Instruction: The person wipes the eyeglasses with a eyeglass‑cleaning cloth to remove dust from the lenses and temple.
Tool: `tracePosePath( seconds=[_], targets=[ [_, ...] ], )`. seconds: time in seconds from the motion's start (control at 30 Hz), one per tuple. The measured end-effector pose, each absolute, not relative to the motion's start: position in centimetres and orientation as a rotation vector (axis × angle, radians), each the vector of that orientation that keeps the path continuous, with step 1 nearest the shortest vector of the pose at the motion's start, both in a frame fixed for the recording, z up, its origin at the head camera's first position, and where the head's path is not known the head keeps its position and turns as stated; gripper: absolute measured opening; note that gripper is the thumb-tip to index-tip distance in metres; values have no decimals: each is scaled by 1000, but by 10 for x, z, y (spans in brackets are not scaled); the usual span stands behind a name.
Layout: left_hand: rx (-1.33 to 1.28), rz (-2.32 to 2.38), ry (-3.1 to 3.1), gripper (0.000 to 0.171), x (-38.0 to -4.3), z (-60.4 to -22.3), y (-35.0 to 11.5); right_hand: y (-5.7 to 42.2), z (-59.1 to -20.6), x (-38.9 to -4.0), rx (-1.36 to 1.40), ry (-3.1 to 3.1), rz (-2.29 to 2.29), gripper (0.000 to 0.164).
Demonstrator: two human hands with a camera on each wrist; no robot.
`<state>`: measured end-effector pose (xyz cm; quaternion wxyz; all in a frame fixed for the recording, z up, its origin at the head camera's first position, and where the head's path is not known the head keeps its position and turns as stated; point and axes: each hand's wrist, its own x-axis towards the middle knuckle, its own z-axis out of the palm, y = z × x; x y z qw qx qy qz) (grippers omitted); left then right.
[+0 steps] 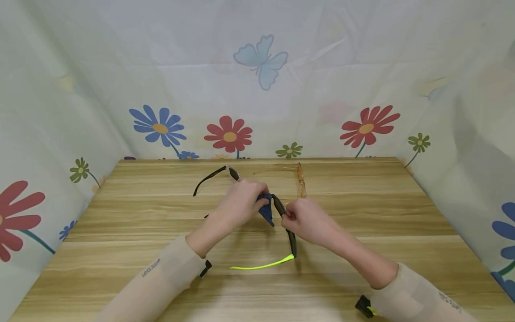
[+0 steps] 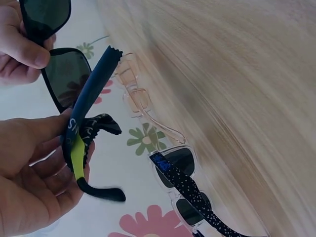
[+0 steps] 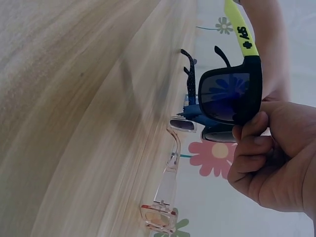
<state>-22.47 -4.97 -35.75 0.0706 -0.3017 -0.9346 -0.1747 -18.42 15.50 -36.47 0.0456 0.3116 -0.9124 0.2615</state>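
Note:
Black-framed sunglasses (image 1: 292, 243) with dark lenses and yellow-green temples are held up over the table. My right hand (image 1: 307, 221) pinches them at the bridge, between the lenses, as the right wrist view shows. At the far lens, my left hand (image 1: 241, 199) holds a dark blue cloth (image 2: 96, 89) with zigzag edges, folded around one temple near its hinge. That temple's black tip (image 2: 101, 191) sticks out past the cloth. The other temple (image 1: 261, 266) points out to the left, unfolded.
Behind my left hand lie clear-framed sunglasses (image 2: 177, 170) with black speckled temples. Transparent amber glasses (image 1: 301, 179) lie further back, right of centre. The wooden table (image 1: 362, 192) ends at a flower-printed curtain (image 1: 314, 103).

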Motion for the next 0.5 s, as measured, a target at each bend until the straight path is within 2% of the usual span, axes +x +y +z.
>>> tracePosePath(
  seconds=[0.5],
  targets=[
    [-838, -759, -2906, 5, -231, -356, -63, 164, -362, -190, 841, -2834, 901, 42]
  ],
)
